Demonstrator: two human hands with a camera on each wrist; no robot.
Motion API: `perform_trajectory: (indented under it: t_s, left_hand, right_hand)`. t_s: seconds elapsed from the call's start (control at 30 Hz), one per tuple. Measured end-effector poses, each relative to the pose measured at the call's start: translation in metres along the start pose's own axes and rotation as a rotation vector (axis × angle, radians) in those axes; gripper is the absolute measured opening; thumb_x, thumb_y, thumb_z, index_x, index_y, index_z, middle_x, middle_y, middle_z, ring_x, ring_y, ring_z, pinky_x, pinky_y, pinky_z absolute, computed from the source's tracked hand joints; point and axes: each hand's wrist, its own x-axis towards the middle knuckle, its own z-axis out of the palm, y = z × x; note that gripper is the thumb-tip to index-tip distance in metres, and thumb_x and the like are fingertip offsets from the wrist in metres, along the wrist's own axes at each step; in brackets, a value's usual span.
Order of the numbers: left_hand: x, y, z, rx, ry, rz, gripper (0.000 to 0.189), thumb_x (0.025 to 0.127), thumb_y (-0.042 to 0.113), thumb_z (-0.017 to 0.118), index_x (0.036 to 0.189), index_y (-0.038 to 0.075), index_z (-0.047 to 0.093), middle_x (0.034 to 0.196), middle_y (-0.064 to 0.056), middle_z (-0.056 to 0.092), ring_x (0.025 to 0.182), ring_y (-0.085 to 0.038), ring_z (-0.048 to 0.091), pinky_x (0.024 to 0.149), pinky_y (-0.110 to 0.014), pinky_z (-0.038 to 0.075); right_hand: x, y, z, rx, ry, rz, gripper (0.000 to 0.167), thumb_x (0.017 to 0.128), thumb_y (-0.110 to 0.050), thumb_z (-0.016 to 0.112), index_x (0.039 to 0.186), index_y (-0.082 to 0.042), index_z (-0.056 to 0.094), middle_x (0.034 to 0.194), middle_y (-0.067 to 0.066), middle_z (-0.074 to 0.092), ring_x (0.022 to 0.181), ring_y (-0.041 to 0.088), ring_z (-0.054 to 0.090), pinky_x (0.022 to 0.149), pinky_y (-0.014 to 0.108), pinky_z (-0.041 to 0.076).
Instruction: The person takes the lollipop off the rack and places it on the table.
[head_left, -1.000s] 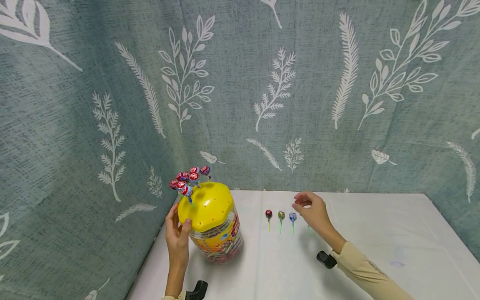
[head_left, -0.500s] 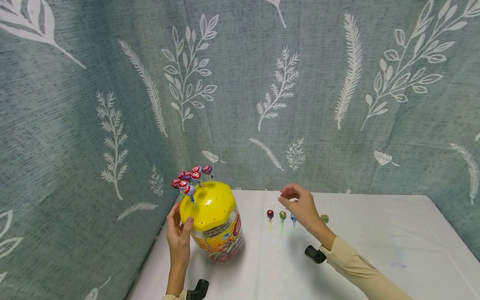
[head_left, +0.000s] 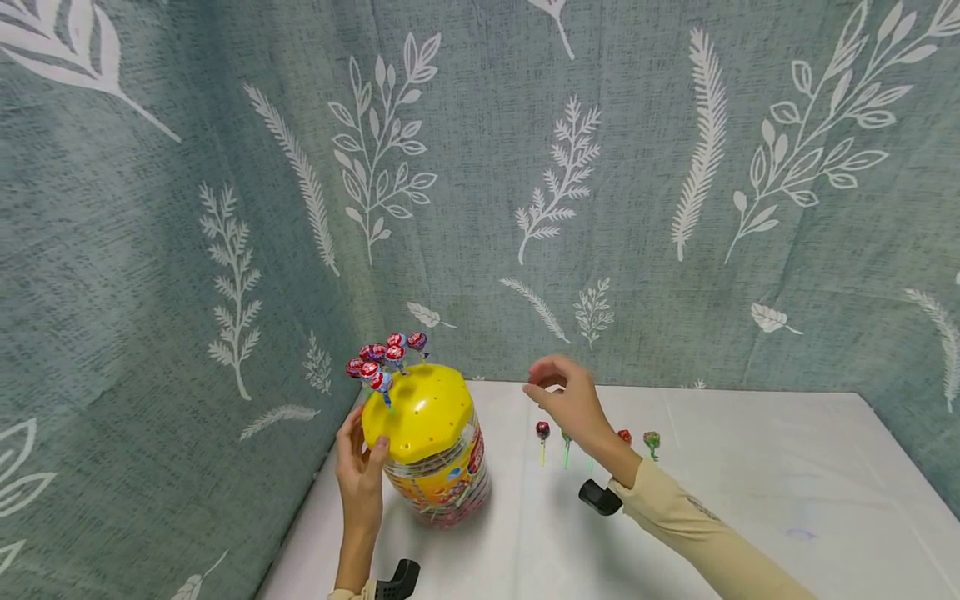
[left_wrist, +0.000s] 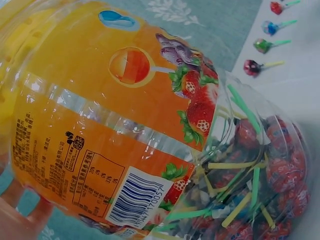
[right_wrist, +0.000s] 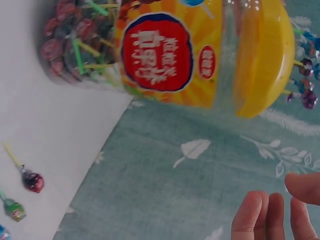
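Observation:
My left hand holds the left side of a clear lollipop jar, its thumb on the edge of the yellow lid. Several wrapped lollipops stand upright in holes along the lid's left and back. In the left wrist view the jar's orange label fills much of the frame. To the right of the jar my right hand hovers over the table with loosely bent fingers. The right wrist view shows its fingertips with nothing between them and the thumb.
A row of loose lollipops lies on the white table right of the jar: a dark red one, a green one, a red one and a green-gold one. Leaf-patterned curtain hangs behind and at left.
My right hand has moved left, toward the jar, uncovering the lollipops at the right end of the row. The left hand keeps its hold on the jar.

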Motion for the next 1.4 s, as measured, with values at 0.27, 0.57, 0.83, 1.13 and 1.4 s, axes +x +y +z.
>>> perform_trajectory:
  t_s: [0.27,0.57,0.83,1.13,1.4]
  left_hand:
    - [0.000,0.000,0.000,0.013,0.001,0.001,0.055,0.093,0.012,0.052,0.144,0.016,0.035,0.138,-0.005,0.042,0.127,-0.018,0.040,0.095,-0.019,0.037]
    - [-0.001,0.001,0.002,0.021,0.002,-0.002,0.055,0.092,0.011,0.052,0.144,0.015,0.035,0.138,-0.006,0.042,0.126,-0.017,0.041,0.094,-0.018,0.038]
    - [-0.002,0.003,0.001,0.017,0.004,0.006,0.055,0.092,0.011,0.052,0.144,0.014,0.034,0.138,-0.003,0.043,0.126,-0.017,0.040,0.095,-0.018,0.037]
    - [-0.001,-0.002,0.000,0.015,-0.020,0.029,0.055,0.093,0.010,0.052,0.145,0.010,0.033,0.141,-0.006,0.041,0.130,-0.017,0.038,0.097,-0.018,0.037]
    - [-0.001,-0.001,0.000,0.012,-0.017,0.015,0.055,0.093,0.011,0.052,0.144,0.009,0.033,0.141,-0.005,0.040,0.130,-0.017,0.037,0.097,-0.017,0.037]
  right_hand:
    - [0.015,-0.003,0.017,-0.005,-0.014,-0.043,0.017,0.085,-0.006,0.069,0.100,-0.005,0.063,0.094,0.012,0.063,0.086,0.024,0.061,0.064,0.031,0.052]
    - [0.032,-0.015,0.033,0.019,-0.066,-0.054,0.018,0.084,-0.006,0.069,0.101,-0.007,0.062,0.092,0.010,0.064,0.081,0.024,0.062,0.065,0.037,0.054]
    - [0.048,-0.033,0.051,0.043,-0.118,-0.037,0.021,0.084,-0.007,0.069,0.103,-0.008,0.061,0.092,0.007,0.063,0.082,0.023,0.061,0.067,0.042,0.055]
    - [0.065,-0.046,0.074,0.054,-0.158,-0.025,0.025,0.083,-0.004,0.070,0.105,-0.006,0.060,0.093,0.011,0.064,0.082,0.024,0.063,0.068,0.035,0.055]
    - [0.075,-0.052,0.097,-0.027,-0.180,-0.060,0.029,0.081,-0.006,0.073,0.106,-0.006,0.059,0.094,0.010,0.066,0.081,0.021,0.064,0.071,0.028,0.053]
